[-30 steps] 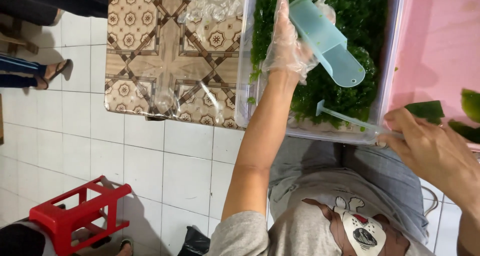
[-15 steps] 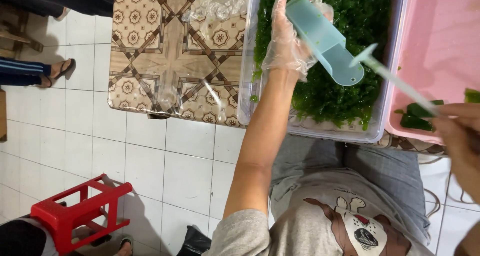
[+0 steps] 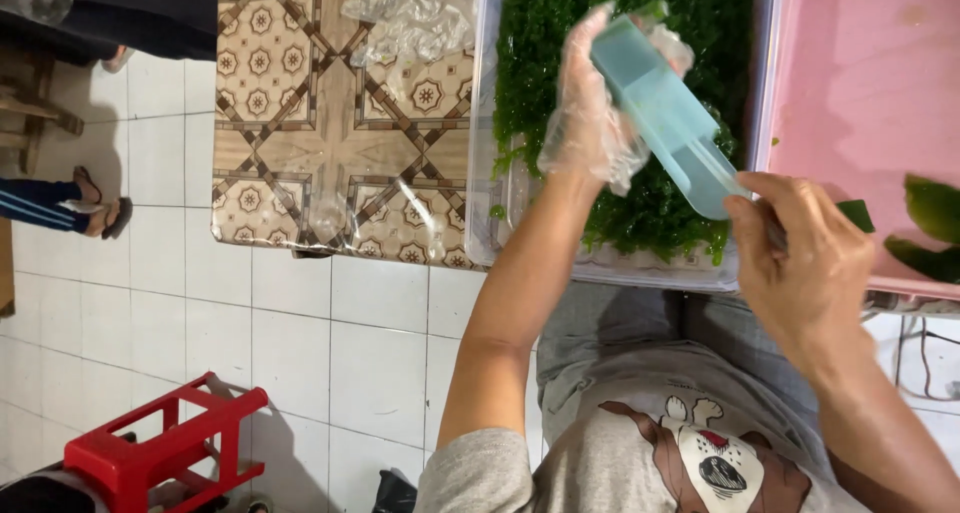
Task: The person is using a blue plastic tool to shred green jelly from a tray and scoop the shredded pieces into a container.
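Note:
My left hand [image 3: 590, 123], in a thin clear plastic glove, holds a pale blue plastic scoop [image 3: 665, 113] tilted over a clear tub [image 3: 485, 203] full of fine green plant matter [image 3: 640, 33]. My bare right hand [image 3: 805, 263] is at the scoop's lower end with its fingers curled shut. It grips a thin pale tool that the fingers almost wholly hide. A dark green leaf piece [image 3: 856, 214] shows just beyond its knuckles.
A pink tub [image 3: 860, 73] holding green leaves [image 3: 935, 228] stands to the right of the clear tub. Crumpled clear plastic [image 3: 415, 18] lies on the patterned table [image 3: 300, 153]. A red stool [image 3: 160, 448] stands on the tiled floor; another person's sandalled foot [image 3: 100, 213] is at the left.
My right hand has risen from the pink tub's near edge to the scoop's lower end, carrying the thin tool. The left hand has kept the scoop almost still.

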